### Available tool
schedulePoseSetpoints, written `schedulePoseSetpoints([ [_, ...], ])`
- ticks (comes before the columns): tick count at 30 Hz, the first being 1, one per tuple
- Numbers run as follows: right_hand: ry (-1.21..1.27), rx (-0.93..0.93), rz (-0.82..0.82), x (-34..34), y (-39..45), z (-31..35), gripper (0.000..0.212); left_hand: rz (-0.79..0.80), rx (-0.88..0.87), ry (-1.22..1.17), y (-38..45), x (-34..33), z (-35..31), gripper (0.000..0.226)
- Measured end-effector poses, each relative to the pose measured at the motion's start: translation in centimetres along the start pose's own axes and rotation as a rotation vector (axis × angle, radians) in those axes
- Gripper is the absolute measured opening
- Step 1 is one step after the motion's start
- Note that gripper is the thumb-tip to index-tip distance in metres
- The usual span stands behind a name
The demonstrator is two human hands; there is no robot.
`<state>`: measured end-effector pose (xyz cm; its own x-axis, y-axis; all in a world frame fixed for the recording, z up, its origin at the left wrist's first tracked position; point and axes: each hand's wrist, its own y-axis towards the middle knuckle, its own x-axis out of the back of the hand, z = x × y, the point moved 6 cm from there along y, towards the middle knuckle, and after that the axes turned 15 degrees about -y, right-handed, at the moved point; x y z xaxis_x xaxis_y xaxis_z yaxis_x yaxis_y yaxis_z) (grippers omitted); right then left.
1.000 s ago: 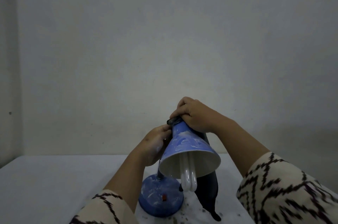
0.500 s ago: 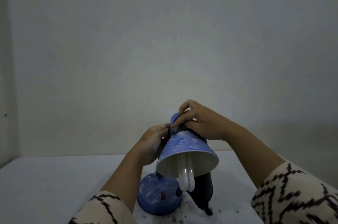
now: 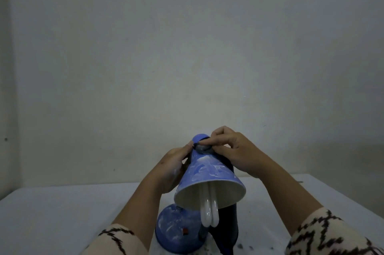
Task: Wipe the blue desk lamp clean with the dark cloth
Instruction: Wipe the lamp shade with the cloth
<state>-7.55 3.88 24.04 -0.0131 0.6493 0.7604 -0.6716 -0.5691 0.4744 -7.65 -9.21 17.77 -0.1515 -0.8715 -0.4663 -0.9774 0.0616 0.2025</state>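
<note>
Nearest: base (image 3: 178,232) on table (image 3: 52,219), white smears and debris around. Above it, shade (image 3: 209,180) tilted, mouth and bulb (image 3: 209,211) pointing down toward camera, long axis running up and away to narrow cap. Cloth (image 3: 227,227) hanging dark behind shade, upper end bunched at neck. Left hand (image 3: 172,169) curled round shade's left flank, steadying. Farthest: right hand (image 3: 234,150) pinching cloth against neck, right of cap; likely next wipe down along axis toward rim.
</note>
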Motion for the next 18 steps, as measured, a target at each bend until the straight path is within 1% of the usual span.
schedulePoseSetpoints([
  [3,-0.009,-0.001,0.04,0.2,-0.3,-0.1,0.034,-0.003,0.02,0.019,0.1,0.0,0.2,0.035],
  [7,-0.065,-0.045,-0.117,0.9,0.5,-0.4,0.028,-0.009,0.042,0.011,0.1,0.0,0.3,0.035],
  [10,-0.077,-0.167,-0.208,0.7,0.9,-1.8,0.027,-0.013,0.066,0.023,-0.1,0.0,0.1,0.035],
  [12,-0.06,-0.194,-0.243,0.0,0.8,-2.4,0.028,-0.009,0.059,0.051,0.0,0.1,0.1,0.036],
  [15,0.031,-0.122,-0.255,-0.7,-0.1,-2.7,0.033,-0.01,0.024,0.042,0.2,0.4,0.0,0.036],
  [18,0.157,-0.03,-0.2,-0.7,-1.3,-2.8,0.039,-0.002,0.003,0.074,0.3,0.4,0.1,0.036],
])
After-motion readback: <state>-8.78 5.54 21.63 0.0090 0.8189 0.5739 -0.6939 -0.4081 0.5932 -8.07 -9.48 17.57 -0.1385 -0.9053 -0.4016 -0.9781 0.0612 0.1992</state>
